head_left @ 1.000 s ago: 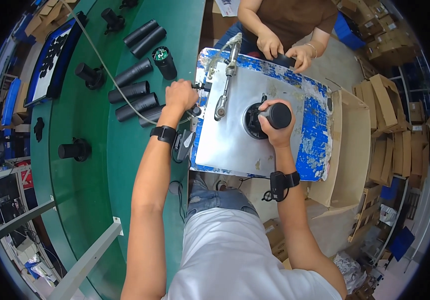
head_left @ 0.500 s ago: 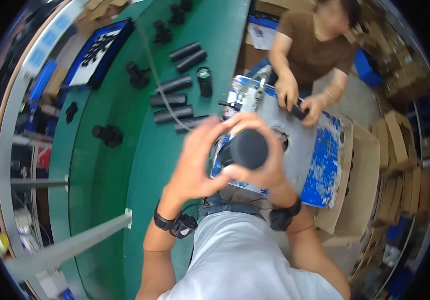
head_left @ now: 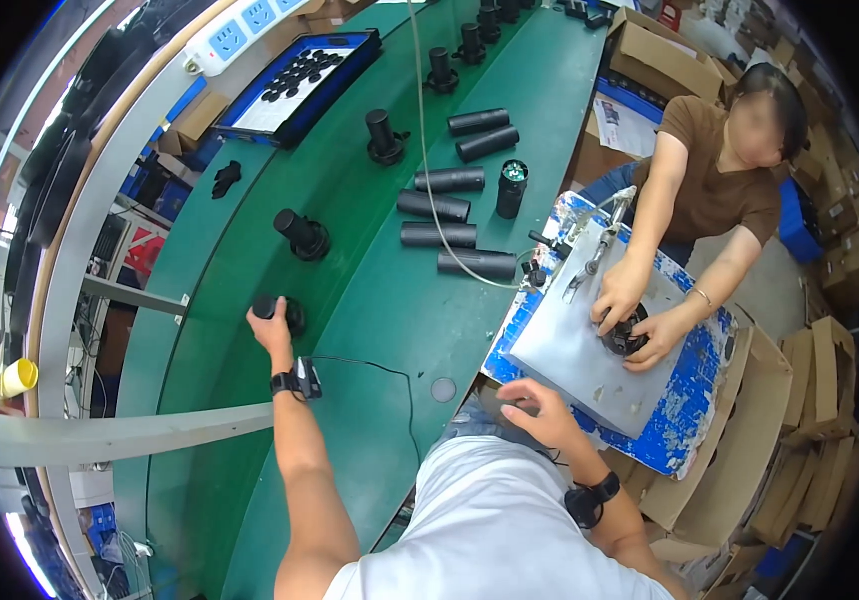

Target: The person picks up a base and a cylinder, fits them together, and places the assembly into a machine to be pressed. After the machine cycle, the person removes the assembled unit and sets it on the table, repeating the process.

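Observation:
At the left, my left hand (head_left: 272, 330) is closed round the top of a black cylindrical part with a wide flanged base (head_left: 294, 316), which stands on the green belt (head_left: 335, 265). Fingers hide some of its upper end. My right hand (head_left: 545, 414) hovers in front of my body by the near edge of the metal plate (head_left: 590, 385), fingers loosely bent and apart, holding nothing. More flanged black parts (head_left: 302, 234) stand in a row farther along the belt. Several black tubes (head_left: 440, 234) lie on the green bench, with one upright black cylinder (head_left: 512, 190) whose top shows green inside.
Across the blue worn stand (head_left: 695, 400), a co-worker (head_left: 715, 160) handles a black round part (head_left: 627, 332) on the plate. A thin hose (head_left: 428, 180) hangs over the bench. A grey metal bar (head_left: 150, 432) crosses at left. Cardboard boxes (head_left: 740, 450) stand at right.
Both hands were round a black cylinder before my body. Now they are apart: the left reaches out to a flanged part on the belt, the right is empty. The view has shifted.

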Tool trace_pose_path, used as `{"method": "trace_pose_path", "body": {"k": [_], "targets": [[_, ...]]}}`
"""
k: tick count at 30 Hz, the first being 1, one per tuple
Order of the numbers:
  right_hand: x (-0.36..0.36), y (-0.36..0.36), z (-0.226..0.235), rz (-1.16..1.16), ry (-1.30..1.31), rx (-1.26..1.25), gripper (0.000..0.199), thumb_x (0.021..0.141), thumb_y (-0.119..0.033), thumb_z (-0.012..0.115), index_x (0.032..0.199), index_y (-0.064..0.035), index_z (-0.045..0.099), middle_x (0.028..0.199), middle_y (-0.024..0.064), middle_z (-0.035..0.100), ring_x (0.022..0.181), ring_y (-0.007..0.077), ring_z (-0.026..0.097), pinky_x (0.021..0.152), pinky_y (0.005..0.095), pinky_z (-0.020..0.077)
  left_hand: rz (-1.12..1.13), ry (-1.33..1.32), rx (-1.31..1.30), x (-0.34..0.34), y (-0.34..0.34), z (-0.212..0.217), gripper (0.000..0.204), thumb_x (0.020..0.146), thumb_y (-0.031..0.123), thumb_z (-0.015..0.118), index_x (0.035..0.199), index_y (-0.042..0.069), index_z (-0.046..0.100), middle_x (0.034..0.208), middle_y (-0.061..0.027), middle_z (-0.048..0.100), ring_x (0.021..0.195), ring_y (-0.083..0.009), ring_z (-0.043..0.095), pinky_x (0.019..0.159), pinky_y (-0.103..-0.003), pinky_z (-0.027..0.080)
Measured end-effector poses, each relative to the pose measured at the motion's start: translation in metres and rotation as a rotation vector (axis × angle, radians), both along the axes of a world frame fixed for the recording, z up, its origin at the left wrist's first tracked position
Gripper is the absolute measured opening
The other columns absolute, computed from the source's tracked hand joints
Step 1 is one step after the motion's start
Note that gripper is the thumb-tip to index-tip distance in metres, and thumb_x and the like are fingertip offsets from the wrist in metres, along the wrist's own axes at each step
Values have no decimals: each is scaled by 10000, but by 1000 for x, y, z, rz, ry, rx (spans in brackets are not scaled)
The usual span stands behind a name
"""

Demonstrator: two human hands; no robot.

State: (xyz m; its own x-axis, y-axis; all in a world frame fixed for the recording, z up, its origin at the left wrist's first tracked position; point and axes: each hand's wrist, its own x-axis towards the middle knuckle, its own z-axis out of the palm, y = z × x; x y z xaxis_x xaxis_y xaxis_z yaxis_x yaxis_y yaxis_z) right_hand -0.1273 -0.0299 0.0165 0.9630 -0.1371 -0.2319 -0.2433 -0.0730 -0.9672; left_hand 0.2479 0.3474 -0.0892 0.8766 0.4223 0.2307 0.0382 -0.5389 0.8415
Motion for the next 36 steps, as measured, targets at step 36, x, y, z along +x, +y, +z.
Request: {"method": "trace_pose_path", "body": {"k": [36], "targets": [[-25,7,6,-309,-31,-112,347,830,-59,675,1158,-19,568,1103,102,650,1001,178,620,857,308,485,-855,429,-541,-211,-138,97,500,809,66,755,1230,18,490,1117,-108,570,984,-150,587,846,-277,494]]}}
